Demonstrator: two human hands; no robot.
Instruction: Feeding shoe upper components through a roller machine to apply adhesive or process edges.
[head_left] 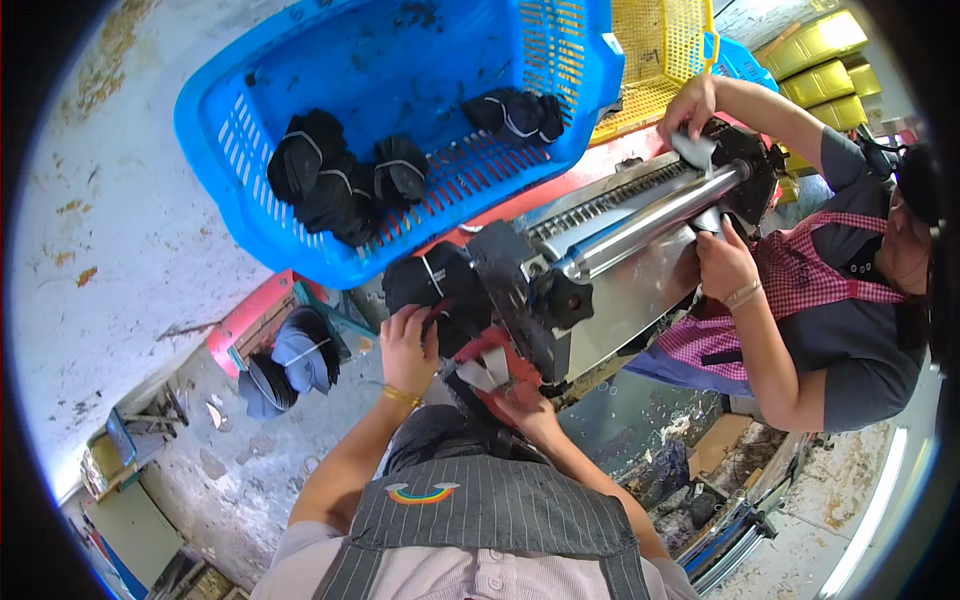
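Note:
My left hand (408,350), with a yellow bracelet at the wrist, has its fingers bent at the lower edge of a tied bundle of black, curved pieces (436,280). My right hand (530,415) is closed at the edge of some light grey flat pieces (482,372), over a red surface (515,370) at the near end of a machine. Part of its grip is hidden. The machine has a shiny metal roller (660,220) and a black knob (570,302).
A blue basket (225,215) holds several black bundles (335,190). Tied bluish-grey bundles (305,350) sit at lower left. Across the machine, a co-worker in a checked apron (800,262) handles grey pieces (695,150) at the roller. A yellow basket (690,40) stands behind.

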